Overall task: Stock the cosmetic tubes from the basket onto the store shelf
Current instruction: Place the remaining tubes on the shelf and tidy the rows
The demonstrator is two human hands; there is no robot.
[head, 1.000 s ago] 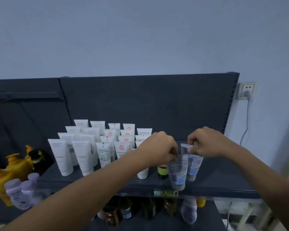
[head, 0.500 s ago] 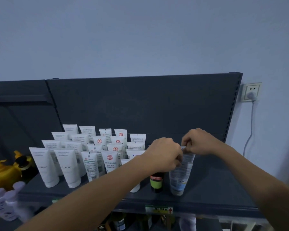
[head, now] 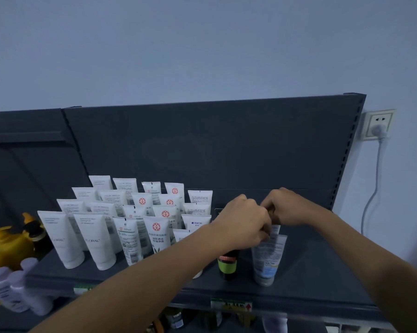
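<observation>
A translucent cosmetic tube with a blue label (head: pixel 267 258) stands cap-down on the dark store shelf (head: pixel 310 280), near its front right. My left hand (head: pixel 243 222) curls over it and pinches its top seam. A second similar tube (head: pixel 275 229) stands just behind, mostly hidden by my hands. My right hand (head: pixel 289 207) pinches that tube's top, knuckles close to my left hand. Several white tubes (head: pixel 154 227) fill the shelf's left half in rows. The basket is out of view.
A dark bottle with a green label (head: pixel 227 260) stands just left of the front tube, under my left wrist. Yellow pump bottles (head: pixel 8 246) and lilac bottles (head: pixel 12 289) sit lower left. A wall socket with a plugged cord (head: pixel 378 126) is at right. More bottles stand on the shelf below.
Both tubes have come down from the shelf's front edge onto the shelf, one behind the other. My hands have drawn closer together above them.
</observation>
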